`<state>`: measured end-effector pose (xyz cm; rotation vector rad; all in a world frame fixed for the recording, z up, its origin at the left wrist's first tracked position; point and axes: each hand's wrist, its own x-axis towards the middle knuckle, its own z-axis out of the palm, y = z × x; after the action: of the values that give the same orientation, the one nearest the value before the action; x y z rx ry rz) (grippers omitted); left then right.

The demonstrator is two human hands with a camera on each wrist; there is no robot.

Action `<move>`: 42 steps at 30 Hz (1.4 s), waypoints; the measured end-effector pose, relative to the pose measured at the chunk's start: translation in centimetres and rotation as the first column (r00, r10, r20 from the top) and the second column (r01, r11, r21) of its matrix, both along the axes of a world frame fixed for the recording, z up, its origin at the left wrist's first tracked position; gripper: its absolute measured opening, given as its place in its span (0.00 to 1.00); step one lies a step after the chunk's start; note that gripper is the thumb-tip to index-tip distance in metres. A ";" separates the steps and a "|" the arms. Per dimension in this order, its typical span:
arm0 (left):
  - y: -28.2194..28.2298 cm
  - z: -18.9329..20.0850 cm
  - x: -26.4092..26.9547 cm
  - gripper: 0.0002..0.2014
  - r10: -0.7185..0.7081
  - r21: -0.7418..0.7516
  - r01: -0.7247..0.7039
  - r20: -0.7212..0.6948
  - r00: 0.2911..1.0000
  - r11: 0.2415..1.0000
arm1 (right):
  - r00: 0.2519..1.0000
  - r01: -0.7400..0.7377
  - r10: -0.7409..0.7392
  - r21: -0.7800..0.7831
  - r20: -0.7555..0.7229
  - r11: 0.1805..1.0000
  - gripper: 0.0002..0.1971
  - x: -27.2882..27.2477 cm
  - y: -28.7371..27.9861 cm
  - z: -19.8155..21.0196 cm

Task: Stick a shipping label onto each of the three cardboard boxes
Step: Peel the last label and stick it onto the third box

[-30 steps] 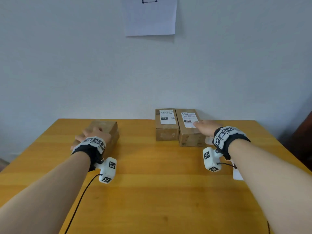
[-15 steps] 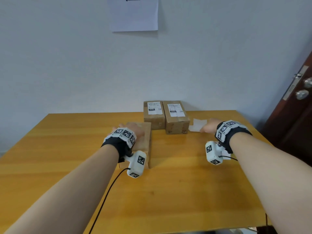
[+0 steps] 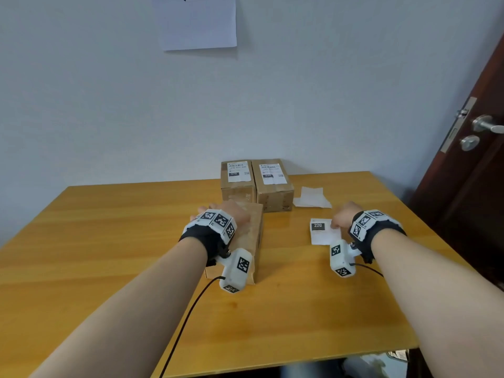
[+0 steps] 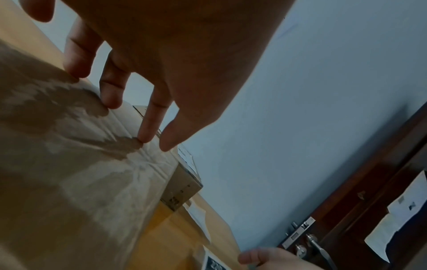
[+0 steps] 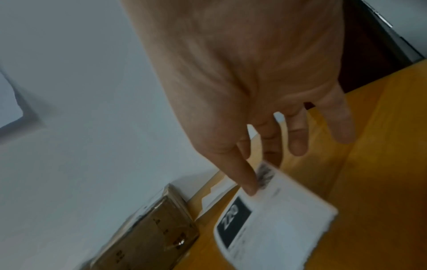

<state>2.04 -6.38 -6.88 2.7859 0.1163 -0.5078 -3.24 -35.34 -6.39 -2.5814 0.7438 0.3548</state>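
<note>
Three boxes: two labelled boxes (image 3: 256,184) side by side at the worktop's (image 3: 109,255) far edge; unlabelled box (image 3: 252,236) just in front, long axis running away from the person.
Left hand (image 3: 231,214): fingers straight, resting on the unlabelled box's top.
Right hand (image 3: 343,217): pinches a shipping label (image 3: 321,231), its "220" block towards the left.
Change: the unlabelled box has shifted rightward to centre; the label was lifted from the backing papers (image 3: 311,197).

Brown boxes (image 3: 274,186), white label (image 3: 323,232) w/ black patch
</note>
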 end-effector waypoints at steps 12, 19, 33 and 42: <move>1.9 5.9 -2.7 0.15 0.035 -0.620 0.081 0.172 0.985 0.781 | 0.764 -0.383 -0.088 0.560 0.639 0.735 0.19 3.3 9.2 6.2; 4.7 7.3 -1.6 0.19 0.335 -0.958 -0.115 -0.020 0.942 0.264 | 0.753 -0.514 -0.040 0.626 0.657 0.587 0.25 3.8 14.5 8.2; 6.0 9.0 -1.2 0.04 0.347 -0.822 0.257 0.469 0.812 0.508 | 0.783 -0.478 0.062 0.536 0.619 0.695 0.07 3.7 17.3 9.2; 5.4 9.0 -1.4 0.09 0.325 -0.883 0.235 0.380 0.866 0.406 | 0.723 -0.635 0.161 0.554 0.672 0.539 0.09 2.4 18.8 10.1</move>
<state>0.64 -0.93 2.12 1.6621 -0.1715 0.2048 -0.82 -16.58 3.72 -1.8086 -0.2651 0.0102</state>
